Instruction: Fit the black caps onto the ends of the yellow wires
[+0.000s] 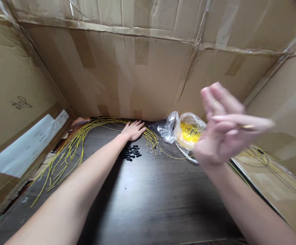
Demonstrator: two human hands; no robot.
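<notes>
My left hand (133, 130) lies palm down with its fingers spread, resting on a long bundle of thin yellow wires (80, 139). The wires curve away to the left, and their ends with small metal tips (153, 149) fan out right of the fingers. Just below that hand is a small pile of black plastic pieces (132, 153). My right hand (223, 129) is raised above the table at the right, blurred by motion, its fingers pinched together. A small golden-yellow bit shows at those fingers, too smeared to name. One yellow wire runs from the bundle towards the right wrist.
A clear bag of small yellow pieces (190, 132) stands behind the right hand, beside a crumpled clear bag (167, 127) with dark contents. More yellow wires (262, 158) lie at the right. Cardboard walls (112, 75) enclose the dark tabletop (148, 197) at the back and sides.
</notes>
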